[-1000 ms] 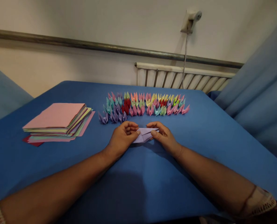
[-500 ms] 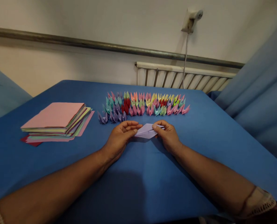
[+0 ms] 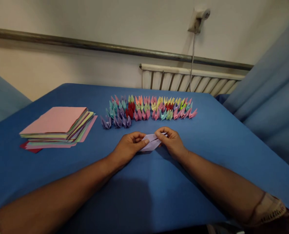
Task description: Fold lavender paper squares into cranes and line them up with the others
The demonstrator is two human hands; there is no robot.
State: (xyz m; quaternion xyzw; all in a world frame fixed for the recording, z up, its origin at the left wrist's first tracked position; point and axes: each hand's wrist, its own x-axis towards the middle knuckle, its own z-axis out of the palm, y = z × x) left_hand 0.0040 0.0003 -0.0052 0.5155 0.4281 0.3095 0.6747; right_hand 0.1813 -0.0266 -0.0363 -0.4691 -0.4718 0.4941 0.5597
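A pale lilac sheet of origami paper (image 3: 150,145), folded into a long diamond, is held between both hands just above the table. My left hand (image 3: 131,145) pinches its left end, thumb on top and fingers curled behind. At the upper right end, my right hand (image 3: 170,140) has thumb and fingers closed on the paper, covering that tip. A dark slit between folded layers runs along the diamond's middle. Beyond the hands stand rows of folded paper cranes (image 3: 138,114) in many colours, the nearest being purple ones (image 3: 106,123).
To the left lies a stack of square coloured paper (image 3: 55,120), pink on top, with a red sheet (image 3: 31,148) poking out beneath. A blue cloth (image 3: 105,198) covers the table. Behind are a wall rail (image 3: 110,48), a radiator (image 3: 173,78) and a blue curtain (image 3: 276,91) at right.
The folded paper has come slightly nearer and tilted, its left end lower. My left thumb has moved further onto it, and my right fingers have shifted left along its upper edge.
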